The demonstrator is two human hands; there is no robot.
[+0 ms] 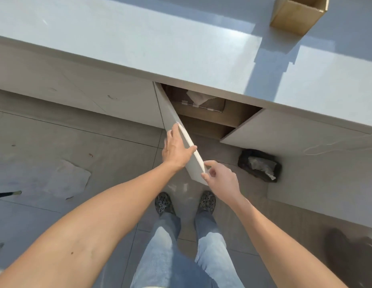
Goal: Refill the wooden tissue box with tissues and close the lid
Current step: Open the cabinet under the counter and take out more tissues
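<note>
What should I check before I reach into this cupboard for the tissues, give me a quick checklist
1. Left cabinet door swung open: ok, left hand flat on its outer face, right hand pinching its edge.
2. Right cabinet door open: ok.
3. Tissue supply in sight: ok, a white tissue pack lies on the upper shelf.
4. A hand free to grab it: not ok, both are on the door.
5. Wooden tissue box ready on the counter: ok, its top is open; whether it holds anything, cannot tell.
6. Lid located: cannot tell, none in view.
</note>
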